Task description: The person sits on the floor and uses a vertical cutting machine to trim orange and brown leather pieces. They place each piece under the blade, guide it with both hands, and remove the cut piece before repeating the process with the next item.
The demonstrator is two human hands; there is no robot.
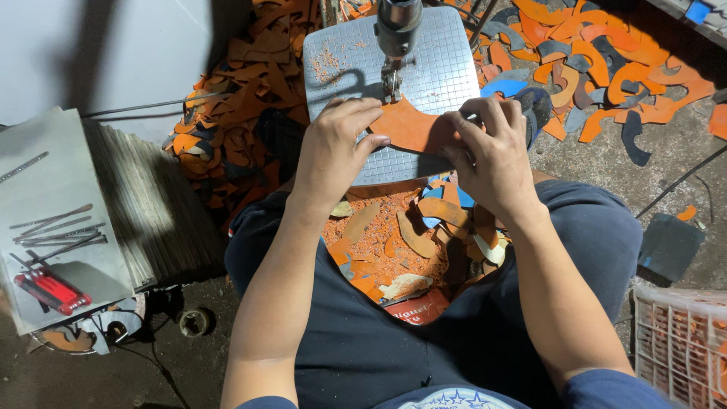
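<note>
Both hands press on a flat orange sheet piece [409,127] that lies on the gridded metal table [447,60] of a small upright cutting machine, whose head and blade [393,72] come down just beyond the far edge of the piece. The left hand [333,148] rests palm down on the left part of the piece, its fingers curled together with the fingertips bent down onto the orange surface and the thumb tucked along the near edge; it pins the piece against the table more than it wraps around it. The right hand [492,155] covers the right end of the piece, fingers half spread and bent, the index finger reaching toward the blade side and the thumb lying against the near edge, so the piece is pinched lightly between thumb and fingers and held flat. The two hands are apart, with a bare stretch of orange showing between them right in front of the blade. Whether the blade touches the piece cannot be told. Below the table, between the person's knees, lies a heap of orange and tan offcuts [401,250] with fine orange dust. More orange and grey curved scraps [598,60] are strewn on the floor to the right, and another pile [235,98] to the left. Further left a stack of grey sheets [144,204] carries thin metal blades [57,231] and a red-handled tool [51,290]. A white plastic crate [681,341] stands at the lower right.
</note>
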